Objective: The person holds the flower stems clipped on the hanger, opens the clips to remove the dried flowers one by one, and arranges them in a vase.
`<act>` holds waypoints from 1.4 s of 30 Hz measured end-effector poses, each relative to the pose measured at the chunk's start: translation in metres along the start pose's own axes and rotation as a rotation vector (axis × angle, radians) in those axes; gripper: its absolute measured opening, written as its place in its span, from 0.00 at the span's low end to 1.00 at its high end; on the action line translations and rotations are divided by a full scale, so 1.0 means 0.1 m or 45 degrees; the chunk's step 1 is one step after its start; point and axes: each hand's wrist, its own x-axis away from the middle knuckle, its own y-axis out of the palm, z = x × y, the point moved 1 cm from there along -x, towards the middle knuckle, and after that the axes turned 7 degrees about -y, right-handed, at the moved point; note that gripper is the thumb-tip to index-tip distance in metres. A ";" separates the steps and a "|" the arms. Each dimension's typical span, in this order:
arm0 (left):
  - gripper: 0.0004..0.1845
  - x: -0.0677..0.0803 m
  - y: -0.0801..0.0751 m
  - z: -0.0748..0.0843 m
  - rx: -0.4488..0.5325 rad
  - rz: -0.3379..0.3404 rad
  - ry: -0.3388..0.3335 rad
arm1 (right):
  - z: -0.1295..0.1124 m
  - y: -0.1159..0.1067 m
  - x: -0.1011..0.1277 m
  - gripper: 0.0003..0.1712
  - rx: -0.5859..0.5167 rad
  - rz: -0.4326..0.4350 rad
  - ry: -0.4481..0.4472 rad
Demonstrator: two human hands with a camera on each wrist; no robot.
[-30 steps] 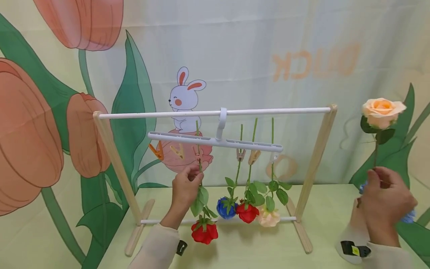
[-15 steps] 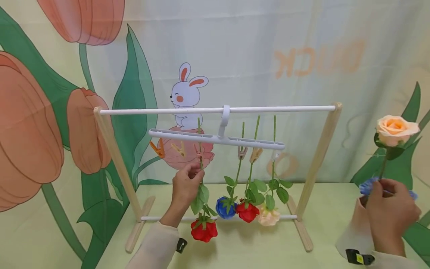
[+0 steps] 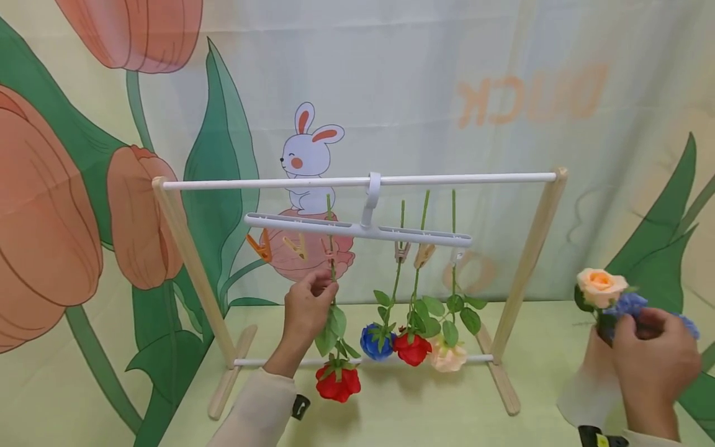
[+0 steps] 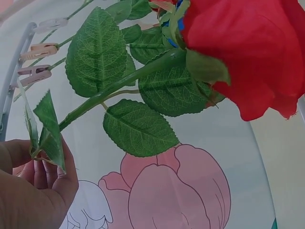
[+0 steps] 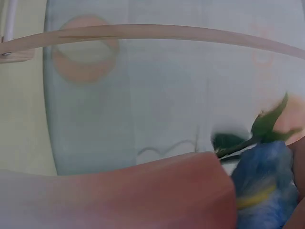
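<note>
My left hand (image 3: 310, 310) pinches the stem of an upside-down red rose (image 3: 338, 382) just below a pink clip (image 3: 329, 251) on the grey hanger (image 3: 357, 230). In the left wrist view, the red rose (image 4: 245, 52) and its green leaves fill the upper part. At the right, my right hand (image 3: 656, 360) has bent fingers at a blue flower (image 3: 630, 304) over the mouth of a pink-and-white vase (image 3: 589, 385); I cannot tell whether they grip it. Just left of the blue flower, a peach rose (image 3: 602, 287) leans upright from the vase. The right wrist view shows the vase rim (image 5: 221, 191) beside the blurred blue flower (image 5: 267, 186).
The hanger hooks over the white bar of a wooden rack (image 3: 533, 279). From its right half hang a blue rose (image 3: 377, 341), a red rose (image 3: 412, 349) and a peach rose (image 3: 448, 355). An orange clip (image 3: 259, 247) and a yellow clip (image 3: 295, 246) hold nothing.
The peach rose at the right has come down and to the left, into the vase beside the blue flower. My right hand is now at the blue flower; the left hand has hardly moved.
</note>
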 end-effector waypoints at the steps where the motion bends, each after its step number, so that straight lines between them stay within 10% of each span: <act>1: 0.12 0.00 0.00 0.00 0.000 0.000 -0.001 | -0.02 -0.01 0.00 0.22 -0.004 0.020 0.006; 16: 0.12 0.01 -0.03 0.00 0.008 0.008 -0.024 | -0.75 -0.01 0.31 0.17 -0.258 0.126 -0.204; 26: 0.12 0.02 -0.02 -0.01 0.037 0.008 -0.048 | -1.32 0.31 0.75 0.09 -0.465 -0.086 -0.488; 42: 0.12 0.04 -0.01 -0.01 0.056 0.004 -0.048 | -1.92 0.67 1.14 0.11 -0.553 -0.425 -0.515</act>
